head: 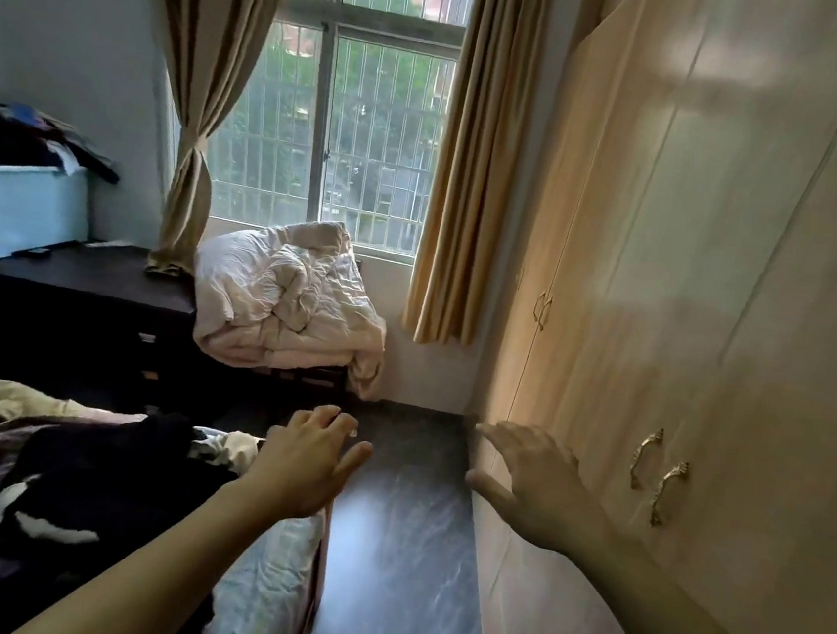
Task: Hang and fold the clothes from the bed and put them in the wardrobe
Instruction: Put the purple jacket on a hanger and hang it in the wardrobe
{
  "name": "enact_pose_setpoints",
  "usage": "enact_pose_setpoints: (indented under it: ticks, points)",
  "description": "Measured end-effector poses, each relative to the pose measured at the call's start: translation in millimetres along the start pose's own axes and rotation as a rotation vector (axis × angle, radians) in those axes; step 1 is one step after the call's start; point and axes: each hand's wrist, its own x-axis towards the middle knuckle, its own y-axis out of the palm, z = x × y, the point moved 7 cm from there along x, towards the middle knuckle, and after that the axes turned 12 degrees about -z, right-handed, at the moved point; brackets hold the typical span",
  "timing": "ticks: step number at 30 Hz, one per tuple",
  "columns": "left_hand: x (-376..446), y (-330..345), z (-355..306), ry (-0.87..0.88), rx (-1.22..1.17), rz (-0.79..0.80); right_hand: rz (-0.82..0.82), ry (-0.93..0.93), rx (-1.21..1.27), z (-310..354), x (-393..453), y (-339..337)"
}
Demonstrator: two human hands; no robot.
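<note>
**Approach to the closed wardrobe before the first garment is taken**

Both hands are empty, fingers spread: left hand (310, 465) above the bed (269, 590) edge, right hand (530, 483) just beside the pale wooden wardrobe (718, 296). The dark black-and-white clothes (94, 484) lie left of the left hand. Advisable: open a door by its brass handles (657, 478) first, then lift one garment.

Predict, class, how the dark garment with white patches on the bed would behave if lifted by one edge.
The dark garment lies rumpled over the bed, so it would probably droop limply rather than hold shape. Its draped folds suggest soft fabric, likely light. Neighbouring clothes might drag along, since it seems to overlap them.
</note>
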Motion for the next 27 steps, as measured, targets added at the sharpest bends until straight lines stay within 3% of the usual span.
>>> enact_pose_setpoints:
  ticks: [13, 21, 27]
  points:
    - [156, 93, 75, -0.071, 0.033, 0.040, 0.001, -0.030, 0.073, -20, 186, 92]
    - [280, 158, 60, -0.084, 0.088, 0.045, -0.055, -0.081, 0.170, -84, 327, 147]
    - [393, 195, 65, -0.149, 0.127, 0.052, -0.009, -0.136, 0.254, -115, 431, 181]
